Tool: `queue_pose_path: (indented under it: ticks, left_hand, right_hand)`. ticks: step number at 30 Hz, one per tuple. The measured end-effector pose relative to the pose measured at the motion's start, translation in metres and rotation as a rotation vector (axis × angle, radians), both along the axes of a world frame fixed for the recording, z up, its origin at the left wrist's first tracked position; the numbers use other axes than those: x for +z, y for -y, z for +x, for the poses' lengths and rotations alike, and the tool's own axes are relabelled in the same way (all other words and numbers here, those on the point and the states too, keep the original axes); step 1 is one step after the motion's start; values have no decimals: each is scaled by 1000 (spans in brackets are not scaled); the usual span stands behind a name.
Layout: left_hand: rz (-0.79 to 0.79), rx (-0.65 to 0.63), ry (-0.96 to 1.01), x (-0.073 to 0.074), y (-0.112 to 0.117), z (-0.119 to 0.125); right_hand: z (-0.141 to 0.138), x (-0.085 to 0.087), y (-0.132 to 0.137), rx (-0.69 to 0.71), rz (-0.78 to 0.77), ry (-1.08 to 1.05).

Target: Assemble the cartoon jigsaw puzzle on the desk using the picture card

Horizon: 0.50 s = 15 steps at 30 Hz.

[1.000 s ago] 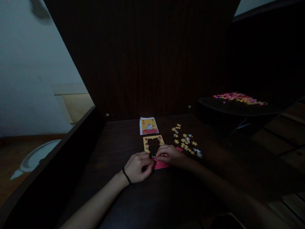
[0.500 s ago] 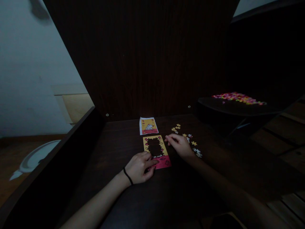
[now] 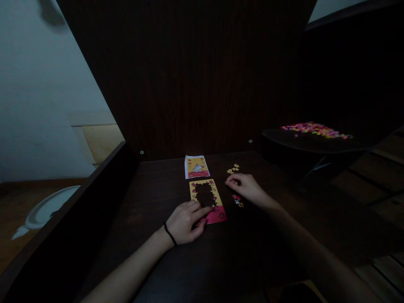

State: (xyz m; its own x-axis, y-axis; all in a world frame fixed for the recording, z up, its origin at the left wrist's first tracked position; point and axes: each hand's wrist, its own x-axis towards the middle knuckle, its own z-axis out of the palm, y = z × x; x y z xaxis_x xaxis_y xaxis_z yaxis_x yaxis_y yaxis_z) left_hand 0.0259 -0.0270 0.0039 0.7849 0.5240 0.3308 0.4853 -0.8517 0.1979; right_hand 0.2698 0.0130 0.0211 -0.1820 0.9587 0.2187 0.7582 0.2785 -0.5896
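Note:
A jigsaw puzzle [image 3: 217, 193] with a yellow and red border and a dark gap in its middle lies flat on the dark table. My left hand [image 3: 189, 219] rests over its lower left corner, fingers apart, the index finger stretched across the red part. To the right of the puzzle, my right hand [image 3: 248, 187] hovers with thumb and fingertips pinched together; whatever they hold is hidden. Loose yellow puzzle pieces [image 3: 233, 169] lie just beyond that hand. Red and white puzzle pieces [image 3: 237, 200] sit below it. Behind the puzzle is a picture sheet [image 3: 196, 167] showing a white animal on yellow and red.
A dark upright panel [image 3: 195, 84] closes off the back of the table. On the left runs a raised side board [image 3: 78, 206]. A dark shelf [image 3: 299, 141] at the right carries a heap of small colourful pieces [image 3: 315, 129]. A white round object [image 3: 50, 206] is at the far left.
My right hand has moved right, away from the puzzle's edge and over the loose pieces. Red and white pieces now show below it. My left index finger has reached further right.

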Motion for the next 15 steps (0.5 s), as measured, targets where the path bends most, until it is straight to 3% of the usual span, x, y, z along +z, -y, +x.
queue_pose_path:
  ticks: [8, 15]
  left_hand:
    - [47, 202, 203, -4, -4, -5]
    - [33, 238, 257, -5, -7, -8]
  right_hand:
    - [30, 1, -5, 138, -220, 288]
    - [34, -2, -5, 212, -230, 293]
